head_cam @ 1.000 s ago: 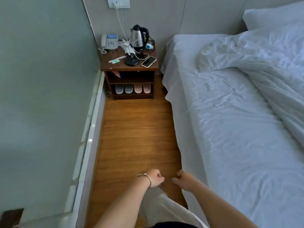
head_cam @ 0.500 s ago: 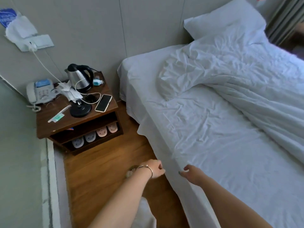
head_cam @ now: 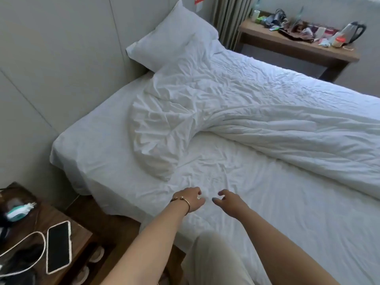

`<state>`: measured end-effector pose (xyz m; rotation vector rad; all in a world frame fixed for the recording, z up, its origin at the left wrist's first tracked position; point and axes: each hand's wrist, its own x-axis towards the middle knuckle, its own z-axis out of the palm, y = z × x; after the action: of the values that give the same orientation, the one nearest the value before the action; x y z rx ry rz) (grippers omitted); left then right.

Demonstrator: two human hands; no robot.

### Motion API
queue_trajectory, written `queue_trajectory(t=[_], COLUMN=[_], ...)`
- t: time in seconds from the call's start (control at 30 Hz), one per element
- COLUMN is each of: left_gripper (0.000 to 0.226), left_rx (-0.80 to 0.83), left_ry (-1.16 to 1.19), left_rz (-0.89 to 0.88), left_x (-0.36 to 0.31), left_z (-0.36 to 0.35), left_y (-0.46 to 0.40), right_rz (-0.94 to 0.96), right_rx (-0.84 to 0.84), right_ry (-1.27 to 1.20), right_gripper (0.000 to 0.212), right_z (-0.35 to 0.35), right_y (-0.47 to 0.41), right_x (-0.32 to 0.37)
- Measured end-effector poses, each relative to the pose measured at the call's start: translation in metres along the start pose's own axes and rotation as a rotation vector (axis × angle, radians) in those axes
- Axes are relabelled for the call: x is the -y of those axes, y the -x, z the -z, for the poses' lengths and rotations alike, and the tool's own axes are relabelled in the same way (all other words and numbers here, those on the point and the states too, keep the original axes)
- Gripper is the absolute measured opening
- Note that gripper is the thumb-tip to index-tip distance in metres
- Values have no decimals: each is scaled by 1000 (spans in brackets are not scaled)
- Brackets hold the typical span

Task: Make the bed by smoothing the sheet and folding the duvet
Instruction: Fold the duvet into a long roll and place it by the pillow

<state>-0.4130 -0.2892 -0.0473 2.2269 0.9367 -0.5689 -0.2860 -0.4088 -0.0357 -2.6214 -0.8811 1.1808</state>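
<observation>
The left hand (head_cam: 192, 199) and right hand (head_cam: 228, 200) were held loosely curled over the sheet (head_cam: 257, 202), with nothing gripped. The duvet (head_cam: 246, 112) lay bunched at 1 o'clock. More creases could be made if the sheet were pushed, not pulled.

I see open sheet (head_cam: 257, 202) across the lower middle and right, free to pass. The bunched duvet (head_cam: 236, 112) blocks the upper right; the nightstand (head_cam: 82, 239) crowds the lower left.
</observation>
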Motion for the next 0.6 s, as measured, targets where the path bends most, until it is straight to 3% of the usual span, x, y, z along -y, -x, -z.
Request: queue_trajectory(t=[0.33,0.47,0.6], left_gripper=[65,65,60], left_rx=[-68,-75,-110], left_ry=[100,85,218], left_rz=[-94,-30,123], left_x=[-48,-84,-124], left_z=[90,128,167], left_y=[-135,-220,-308], right_rz=[-49,-43,6], right_rx=[-110,-77,25], right_ry=[-55,-13,52], right_gripper=[57,60,65], right_z=[120,176,231], right_y=[-116,-204,-303], right_x=[21,27,40])
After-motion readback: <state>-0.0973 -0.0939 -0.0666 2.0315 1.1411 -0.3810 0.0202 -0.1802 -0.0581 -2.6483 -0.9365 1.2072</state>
